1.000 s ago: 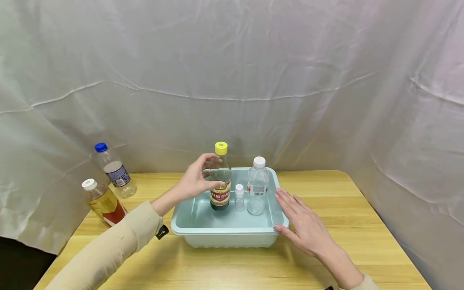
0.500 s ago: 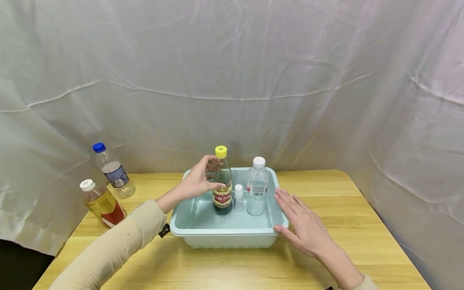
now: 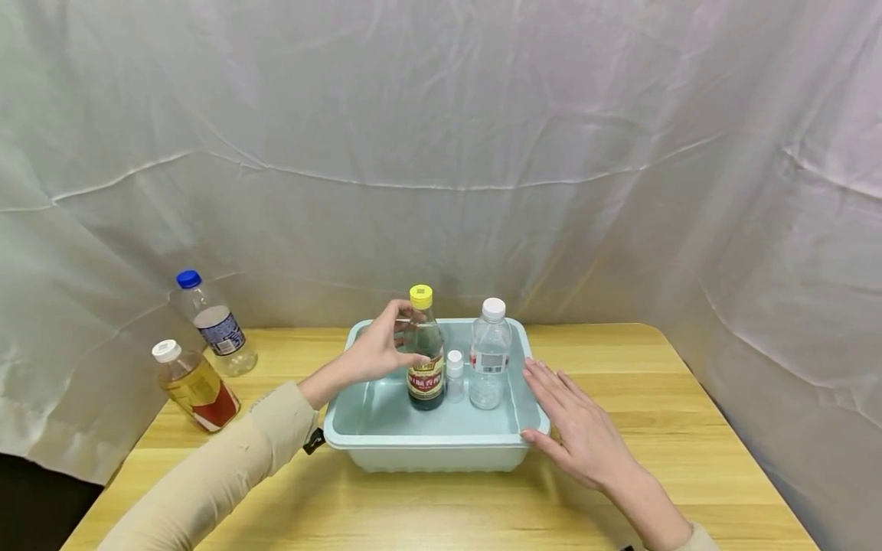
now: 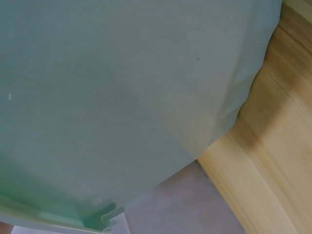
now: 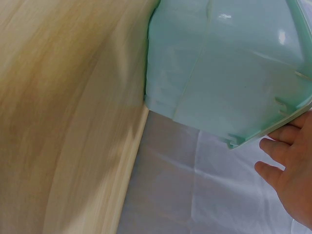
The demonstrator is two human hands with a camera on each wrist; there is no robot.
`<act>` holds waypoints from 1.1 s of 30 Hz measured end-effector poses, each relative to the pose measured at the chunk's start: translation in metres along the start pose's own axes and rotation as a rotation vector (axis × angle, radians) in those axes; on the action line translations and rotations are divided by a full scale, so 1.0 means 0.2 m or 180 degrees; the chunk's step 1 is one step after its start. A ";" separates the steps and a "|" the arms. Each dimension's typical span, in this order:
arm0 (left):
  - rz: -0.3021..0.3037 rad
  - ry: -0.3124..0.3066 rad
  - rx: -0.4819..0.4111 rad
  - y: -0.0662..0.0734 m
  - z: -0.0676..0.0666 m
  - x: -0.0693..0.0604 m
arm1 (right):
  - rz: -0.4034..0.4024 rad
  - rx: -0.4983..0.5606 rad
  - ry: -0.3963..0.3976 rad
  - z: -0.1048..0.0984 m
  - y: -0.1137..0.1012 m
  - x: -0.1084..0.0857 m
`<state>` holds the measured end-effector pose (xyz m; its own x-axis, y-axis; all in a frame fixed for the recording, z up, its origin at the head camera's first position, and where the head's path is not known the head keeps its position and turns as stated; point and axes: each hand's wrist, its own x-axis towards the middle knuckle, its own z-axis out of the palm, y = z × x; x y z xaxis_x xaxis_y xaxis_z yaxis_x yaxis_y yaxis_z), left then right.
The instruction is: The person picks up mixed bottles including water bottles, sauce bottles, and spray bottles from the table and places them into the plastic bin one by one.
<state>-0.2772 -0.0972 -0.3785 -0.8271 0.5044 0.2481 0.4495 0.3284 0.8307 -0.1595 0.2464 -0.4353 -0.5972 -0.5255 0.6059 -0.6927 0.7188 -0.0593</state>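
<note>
Bottle with yellow cap (image 3: 426,386): upright inside the basin (image 3: 434,441), within the left fingers (image 3: 394,309); touching bottom or not, unclear.
Left fingers: curved part-way round its shoulder; best loosened only once its base sits flat.
Right fingers (image 3: 549,388): straight, against the basin's rim, grasping nothing; could brace it.
Small bottle (image 3: 455,383): just past the left fingertips; easily knocked.

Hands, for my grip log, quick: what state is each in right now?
Left hand: holding the yellow-capped bottle.
Right hand: open, at the rim of the tub.
</note>
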 end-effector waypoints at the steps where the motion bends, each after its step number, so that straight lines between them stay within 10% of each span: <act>1: -0.0002 -0.0009 0.0016 0.00 0.00 0.00 | 0.0002 0.0003 -0.0001 0.00 0.00 0.00; 20: 0.0026 0.0079 0.0137 -0.01 0.00 -0.03 | 0.0024 -0.0026 -0.0030 0.00 0.01 -0.01; 33: 0.0598 0.1063 0.0053 -0.04 -0.11 -0.16 | -0.0004 0.0026 -0.0005 0.00 0.00 0.00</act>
<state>-0.2620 -0.1336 -0.3829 -0.7930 0.2700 0.5461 0.6068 0.2692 0.7479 -0.1597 0.2476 -0.4355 -0.5970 -0.5272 0.6047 -0.6968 0.7143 -0.0651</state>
